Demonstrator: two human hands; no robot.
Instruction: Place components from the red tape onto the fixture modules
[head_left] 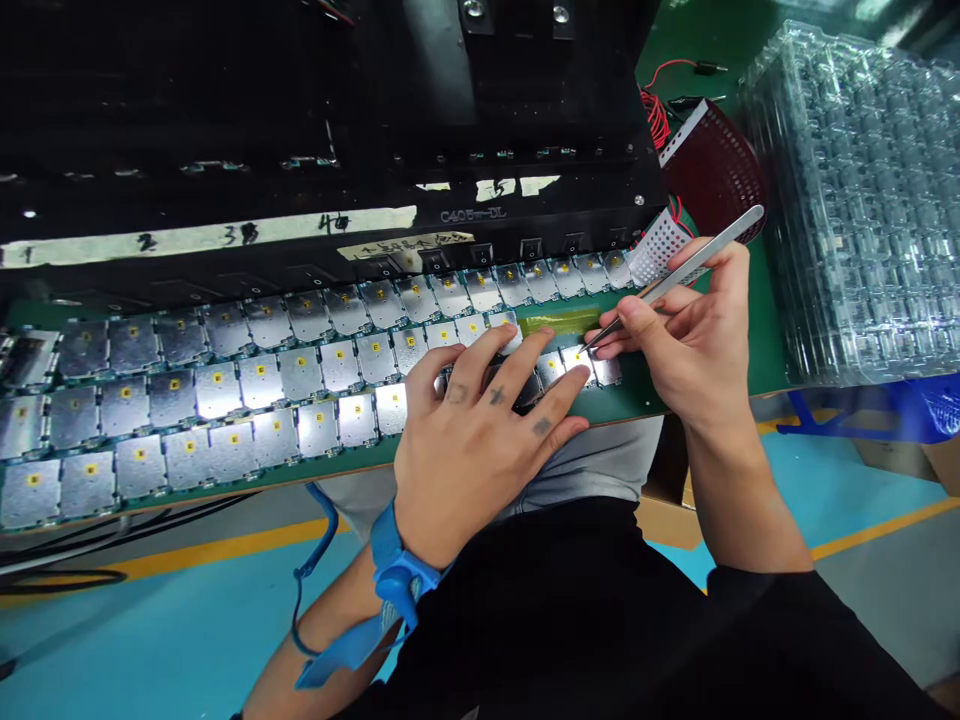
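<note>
Only one steel tweezers (675, 278) in right hand (675, 350)

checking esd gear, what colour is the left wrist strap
Wrist strap: blue, best in the head view.

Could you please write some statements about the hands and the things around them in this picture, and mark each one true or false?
1. The right hand holds metal tweezers. True.
2. The blue strap is on the right wrist. False: it is on the left wrist.
3. The left hand rests on silver squares on a green board. True.
4. The clear plastic trays are stacked to the left of the board. False: they are to its right.
5. The silver squares have yellow marks. True.
</note>
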